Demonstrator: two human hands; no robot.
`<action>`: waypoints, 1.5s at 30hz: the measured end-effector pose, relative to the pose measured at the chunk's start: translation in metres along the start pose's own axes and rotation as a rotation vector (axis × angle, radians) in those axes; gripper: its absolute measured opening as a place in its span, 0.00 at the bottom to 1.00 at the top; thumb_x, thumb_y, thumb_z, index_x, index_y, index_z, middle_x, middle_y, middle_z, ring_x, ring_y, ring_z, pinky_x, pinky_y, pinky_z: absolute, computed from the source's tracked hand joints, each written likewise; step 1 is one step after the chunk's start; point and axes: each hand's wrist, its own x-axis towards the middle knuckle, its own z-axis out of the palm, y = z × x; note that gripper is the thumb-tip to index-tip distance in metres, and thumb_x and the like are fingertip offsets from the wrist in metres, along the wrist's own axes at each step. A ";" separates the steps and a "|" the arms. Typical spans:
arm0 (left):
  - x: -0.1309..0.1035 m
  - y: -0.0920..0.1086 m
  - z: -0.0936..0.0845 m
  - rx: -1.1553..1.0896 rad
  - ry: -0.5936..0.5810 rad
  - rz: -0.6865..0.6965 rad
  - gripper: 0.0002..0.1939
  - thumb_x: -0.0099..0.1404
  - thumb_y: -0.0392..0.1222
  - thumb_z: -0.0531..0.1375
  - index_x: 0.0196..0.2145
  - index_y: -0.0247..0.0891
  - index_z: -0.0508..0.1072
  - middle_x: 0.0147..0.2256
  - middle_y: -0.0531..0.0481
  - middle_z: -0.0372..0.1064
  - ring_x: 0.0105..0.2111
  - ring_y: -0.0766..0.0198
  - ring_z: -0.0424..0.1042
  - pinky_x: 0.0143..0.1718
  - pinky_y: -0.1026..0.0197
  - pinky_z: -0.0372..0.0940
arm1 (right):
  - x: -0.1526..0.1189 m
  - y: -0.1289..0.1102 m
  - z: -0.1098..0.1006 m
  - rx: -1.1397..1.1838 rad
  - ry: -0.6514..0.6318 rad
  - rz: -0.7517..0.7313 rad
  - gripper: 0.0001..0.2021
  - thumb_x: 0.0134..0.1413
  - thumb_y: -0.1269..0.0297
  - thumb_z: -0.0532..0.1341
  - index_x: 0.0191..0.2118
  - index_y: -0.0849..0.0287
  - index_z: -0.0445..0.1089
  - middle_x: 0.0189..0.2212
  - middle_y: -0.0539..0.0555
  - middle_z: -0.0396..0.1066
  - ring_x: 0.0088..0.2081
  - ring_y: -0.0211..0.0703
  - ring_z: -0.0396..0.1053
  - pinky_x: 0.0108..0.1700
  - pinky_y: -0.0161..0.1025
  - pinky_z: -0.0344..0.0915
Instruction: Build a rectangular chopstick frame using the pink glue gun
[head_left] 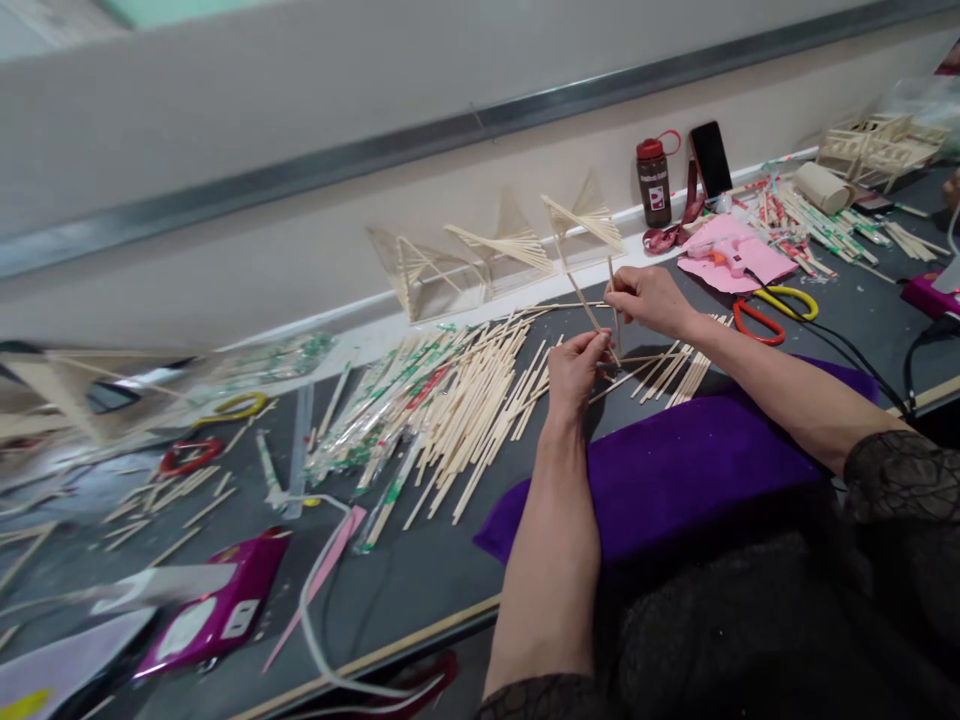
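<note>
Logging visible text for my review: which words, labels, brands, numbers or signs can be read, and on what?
None reads with certainty.
Bottle: white lettering above a square mark, too small to read.
Wrappers: green markings, too blurred to read.
Magenta box: white labels, too blurred to read.

Over the counter (420,580) there is room to pass between the white cable (303,598) and the cushion (697,470), but loose sticks (480,400) bar the way toward the wall (315,260).
</note>
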 end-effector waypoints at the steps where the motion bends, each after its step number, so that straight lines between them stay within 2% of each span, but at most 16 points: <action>1: 0.000 0.000 0.000 0.013 -0.014 0.000 0.22 0.50 0.57 0.68 0.33 0.35 0.81 0.29 0.46 0.76 0.24 0.67 0.70 0.19 0.68 0.59 | 0.000 0.001 0.002 0.051 -0.025 0.016 0.06 0.56 0.70 0.58 0.28 0.60 0.68 0.22 0.49 0.70 0.30 0.37 0.69 0.36 0.35 0.61; 7: -0.003 0.002 0.000 0.046 -0.038 0.031 0.17 0.52 0.55 0.66 0.29 0.37 0.81 0.24 0.48 0.73 0.25 0.64 0.71 0.21 0.67 0.61 | -0.002 0.001 0.008 0.277 -0.115 0.069 0.05 0.54 0.70 0.57 0.30 0.61 0.70 0.21 0.47 0.70 0.25 0.35 0.69 0.27 0.32 0.64; 11: -0.004 0.003 0.000 0.081 -0.056 0.058 0.17 0.55 0.56 0.65 0.28 0.37 0.80 0.23 0.49 0.73 0.23 0.66 0.69 0.21 0.67 0.61 | -0.004 -0.004 0.008 0.329 -0.187 0.081 0.06 0.55 0.70 0.58 0.29 0.63 0.70 0.21 0.49 0.70 0.24 0.35 0.69 0.27 0.32 0.65; 15: -0.003 0.003 0.000 0.109 -0.056 0.071 0.16 0.56 0.53 0.63 0.27 0.36 0.79 0.22 0.50 0.72 0.22 0.66 0.69 0.22 0.66 0.63 | -0.005 -0.008 0.006 0.275 -0.223 0.073 0.08 0.55 0.69 0.58 0.27 0.63 0.71 0.21 0.49 0.70 0.25 0.33 0.68 0.30 0.32 0.64; 19: -0.004 0.005 0.001 0.123 -0.042 0.081 0.13 0.55 0.47 0.61 0.29 0.36 0.81 0.22 0.51 0.72 0.23 0.65 0.71 0.23 0.67 0.63 | -0.006 -0.012 0.006 0.130 -0.197 -0.006 0.09 0.55 0.69 0.58 0.25 0.63 0.71 0.20 0.48 0.69 0.26 0.33 0.66 0.33 0.33 0.61; 23: -0.005 0.008 0.000 0.117 -0.049 0.086 0.12 0.55 0.46 0.60 0.29 0.36 0.81 0.22 0.51 0.72 0.23 0.66 0.70 0.23 0.67 0.63 | -0.009 -0.016 0.006 0.073 -0.177 -0.026 0.09 0.55 0.69 0.58 0.26 0.63 0.71 0.20 0.49 0.69 0.27 0.33 0.67 0.34 0.33 0.60; 30: -0.007 0.007 -0.007 0.107 -0.119 0.031 0.13 0.55 0.48 0.62 0.29 0.37 0.81 0.23 0.51 0.72 0.25 0.65 0.70 0.24 0.66 0.64 | -0.008 -0.009 0.010 0.164 -0.210 0.001 0.08 0.54 0.68 0.58 0.26 0.63 0.70 0.20 0.48 0.70 0.26 0.33 0.68 0.34 0.33 0.63; 36: -0.007 0.008 -0.008 0.058 -0.180 0.006 0.14 0.53 0.52 0.65 0.26 0.36 0.79 0.23 0.49 0.73 0.24 0.65 0.69 0.24 0.66 0.63 | -0.006 -0.001 0.009 0.279 -0.238 0.003 0.08 0.53 0.67 0.58 0.28 0.63 0.71 0.21 0.48 0.71 0.26 0.33 0.69 0.31 0.32 0.66; 45: -0.008 0.007 -0.002 0.077 -0.181 0.019 0.16 0.54 0.54 0.64 0.27 0.36 0.79 0.21 0.49 0.72 0.22 0.65 0.69 0.23 0.65 0.64 | -0.005 0.004 0.005 0.294 -0.327 0.025 0.09 0.55 0.68 0.59 0.27 0.64 0.72 0.22 0.50 0.72 0.26 0.33 0.71 0.28 0.30 0.66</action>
